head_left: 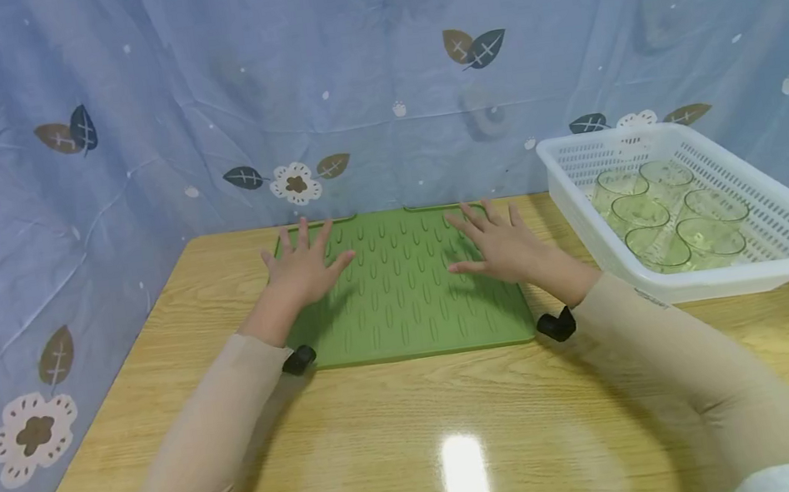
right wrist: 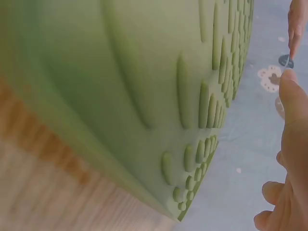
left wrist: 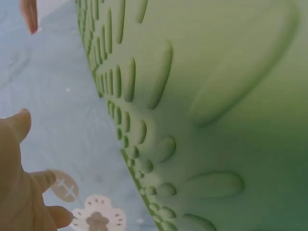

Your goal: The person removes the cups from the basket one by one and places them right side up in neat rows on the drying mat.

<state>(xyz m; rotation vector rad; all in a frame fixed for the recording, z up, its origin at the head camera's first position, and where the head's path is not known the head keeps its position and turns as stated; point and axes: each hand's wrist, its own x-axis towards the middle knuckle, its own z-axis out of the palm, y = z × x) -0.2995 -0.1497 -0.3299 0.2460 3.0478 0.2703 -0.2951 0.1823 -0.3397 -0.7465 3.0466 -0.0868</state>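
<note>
A green ridged mat point(head_left: 401, 295) lies flat on the wooden table, its raised oval bumps filling both wrist views. Over its left side my left hand point(head_left: 300, 274) is spread, fingers straight and pointing away from me, thumb toward the middle. My right hand point(head_left: 504, 247) mirrors it over the right side, fingers also spread. Neither hand holds anything. In the left wrist view the left hand's fingers point(left wrist: 45, 180) stand above the mat's surface, and the right wrist view shows the right hand point(right wrist: 293, 139) likewise raised over it.
To the right stands a white plastic basket point(head_left: 785, 273) with several clear glasses point(head_left: 655, 247) inside. A blue curtain point(head_left: 370, 73) with printed leaves and flowers hangs behind the table and along its sides. The wooden tabletop point(head_left: 390, 431) extends toward me in front of the mat.
</note>
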